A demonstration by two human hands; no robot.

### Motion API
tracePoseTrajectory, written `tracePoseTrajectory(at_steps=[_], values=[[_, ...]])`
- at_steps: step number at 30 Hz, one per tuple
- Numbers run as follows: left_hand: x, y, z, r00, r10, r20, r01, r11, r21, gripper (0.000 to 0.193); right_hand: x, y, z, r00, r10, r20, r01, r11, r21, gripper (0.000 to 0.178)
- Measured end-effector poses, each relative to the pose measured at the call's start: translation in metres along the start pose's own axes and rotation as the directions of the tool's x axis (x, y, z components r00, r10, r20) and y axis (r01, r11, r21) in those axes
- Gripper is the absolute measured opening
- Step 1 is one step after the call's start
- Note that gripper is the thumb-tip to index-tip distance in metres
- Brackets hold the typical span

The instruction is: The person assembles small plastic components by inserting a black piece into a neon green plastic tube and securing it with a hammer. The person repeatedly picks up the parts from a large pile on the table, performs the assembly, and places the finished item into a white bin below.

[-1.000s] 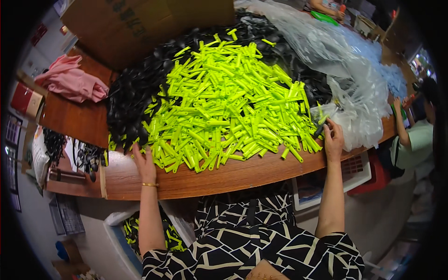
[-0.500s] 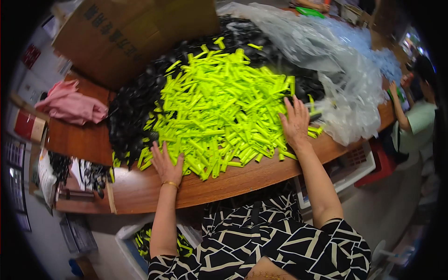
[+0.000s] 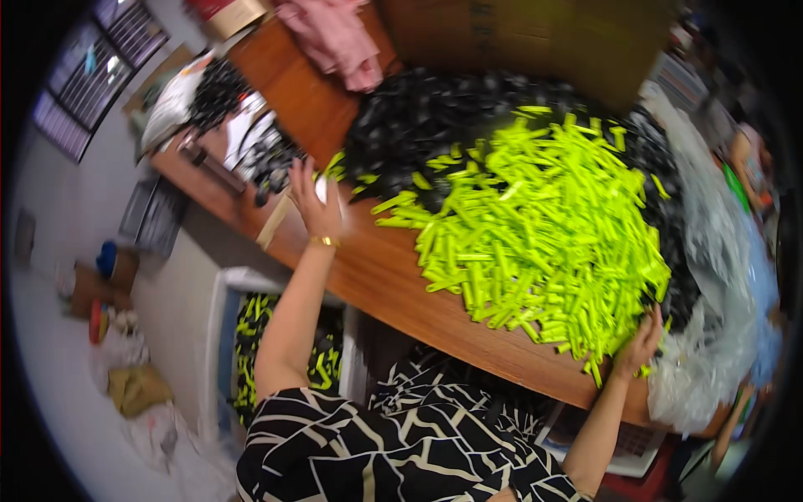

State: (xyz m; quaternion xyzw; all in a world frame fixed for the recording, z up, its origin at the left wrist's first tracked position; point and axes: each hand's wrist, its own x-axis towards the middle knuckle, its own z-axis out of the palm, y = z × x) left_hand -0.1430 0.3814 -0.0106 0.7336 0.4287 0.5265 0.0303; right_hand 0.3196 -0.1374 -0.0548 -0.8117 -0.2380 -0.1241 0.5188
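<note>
A broad heap of neon yellow-green plastic pieces (image 3: 544, 226), narrow and handle-like, covers the middle of the wooden table (image 3: 393, 268). Black parts (image 3: 452, 109) lie behind and to the left of it. My left hand (image 3: 318, 205) is over the table's left portion, fingers stretched out and apart from the main heap, with a few stray green pieces by its fingertips. A small bright white patch shows between its thumb and fingers; I cannot tell whether it is an object or glare. My right hand (image 3: 640, 343) rests with extended fingers against the heap's near right edge.
A large cardboard box (image 3: 519, 42) stands behind the black parts. Clear plastic sheeting (image 3: 711, 309) bunches at the right. Pink cloth (image 3: 335, 38) lies at the far left. Below the table edge, a white bin (image 3: 216, 351) contains green and black parts. Other people are at the right.
My view has turned left, so the heap now appears farther right. My left hand has moved left, away from the heap's near edge; my right hand stays at its right side, now nearer its front.
</note>
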Motion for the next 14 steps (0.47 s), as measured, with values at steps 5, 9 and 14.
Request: tracePoseTrajectory(at_steps=[5, 9, 14], values=[[0.079, -0.117, -0.072, 0.833, -0.429, -0.349, 0.501, 0.853, 0.148, 0.073, -0.001, -0.014, -0.013, 0.989, -0.125, -0.077, 0.126, 0.992, 0.007, 0.038], [0.160, -0.251, -0.151, 0.840, -0.257, -0.478, 0.451, 0.821, 0.351, 0.088, -0.009, -0.017, -0.010, 0.973, -0.221, -0.073, 0.198, 0.952, -0.235, 0.036], [0.200, -0.291, -0.156, 0.881, -0.347, -0.322, 0.466, 0.758, 0.457, 0.091, -0.024, -0.024, -0.067, 0.969, -0.202, -0.146, 0.115, 0.883, -0.456, 0.038]])
